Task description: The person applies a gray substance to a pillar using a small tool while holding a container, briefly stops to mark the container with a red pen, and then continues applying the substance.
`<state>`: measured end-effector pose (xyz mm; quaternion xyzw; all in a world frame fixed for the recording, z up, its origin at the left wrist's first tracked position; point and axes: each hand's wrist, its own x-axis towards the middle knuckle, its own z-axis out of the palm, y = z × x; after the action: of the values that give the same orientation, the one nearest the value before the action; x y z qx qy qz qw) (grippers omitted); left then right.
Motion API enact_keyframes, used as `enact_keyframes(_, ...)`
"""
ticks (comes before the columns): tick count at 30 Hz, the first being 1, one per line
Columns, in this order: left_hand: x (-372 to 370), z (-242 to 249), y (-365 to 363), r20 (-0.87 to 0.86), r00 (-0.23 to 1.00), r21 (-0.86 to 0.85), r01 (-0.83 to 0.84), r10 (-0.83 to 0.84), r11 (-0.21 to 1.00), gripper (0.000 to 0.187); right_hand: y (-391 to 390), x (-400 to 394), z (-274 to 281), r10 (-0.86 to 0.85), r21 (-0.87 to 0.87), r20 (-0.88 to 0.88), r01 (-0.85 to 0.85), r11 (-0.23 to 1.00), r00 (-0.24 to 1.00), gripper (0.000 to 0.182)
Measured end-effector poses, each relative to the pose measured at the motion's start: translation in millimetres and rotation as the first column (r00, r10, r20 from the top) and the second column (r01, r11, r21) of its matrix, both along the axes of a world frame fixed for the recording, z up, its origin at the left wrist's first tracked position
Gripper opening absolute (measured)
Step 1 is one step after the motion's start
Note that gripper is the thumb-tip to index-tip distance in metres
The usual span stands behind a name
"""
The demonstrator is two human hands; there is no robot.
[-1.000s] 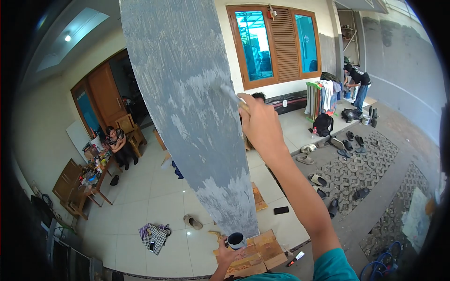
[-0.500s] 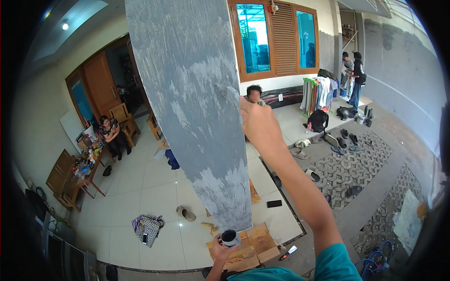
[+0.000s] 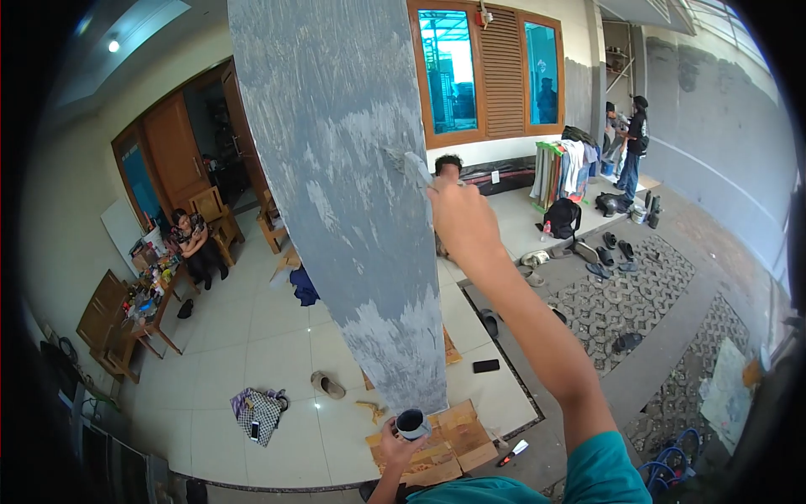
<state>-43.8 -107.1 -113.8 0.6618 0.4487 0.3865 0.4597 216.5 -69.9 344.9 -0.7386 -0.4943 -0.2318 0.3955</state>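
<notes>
My right hand (image 3: 463, 217) is closed around a paintbrush (image 3: 413, 170), its handle mostly hidden by the fingers. The brush head presses against the upper right part of a pillar (image 3: 353, 227), which is coated in streaky dark grey over lighter patches. Low down near the pillar's foot, my left hand (image 3: 396, 447) grips a small cup (image 3: 412, 424) with something dark inside. Beneath the cup lies flattened cardboard (image 3: 466, 437) on the tiles.
A phone (image 3: 486, 366), a slipper (image 3: 327, 385) and a checked cloth (image 3: 259, 416) lie on the tiled floor. A red-handled tool (image 3: 513, 454) rests by the step edge. One person sits at left; others are behind the pillar and far right.
The view has shifted slightly. My right hand and the brush have moved a little downward along the pillar, while my left hand keeps the cup in place.
</notes>
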Motion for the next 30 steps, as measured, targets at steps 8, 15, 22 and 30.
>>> enact_keyframes(8,-0.2,9.6,-6.8,-0.034,0.997,0.021,0.069,-0.068,0.997,0.088,18.4,-14.5,11.6,-0.019,0.272,0.027,0.011,0.962,0.999,0.021)
enact_keyframes(15,-8.9,-16.4,-5.2,0.073,0.996,0.045,0.046,-0.049,0.998,0.087,22.8,-0.7,-148.5,0.361,0.453,-0.192,-0.244,0.857,0.912,0.016)
enact_keyframes(22,-37.4,-12.0,-21.6,0.172,0.981,-0.028,-0.085,0.089,0.996,0.084,-177.4,-26.4,-485.2,0.004,-0.119,-0.792,-0.162,0.98,0.611,0.031)
enact_keyframes(30,-36.9,-46.4,-32.4,0.018,0.999,-0.051,0.036,-0.035,0.998,0.085,-346.1,-63.0,-528.2,-0.358,-0.356,-0.847,0.081,0.931,0.393,0.032)
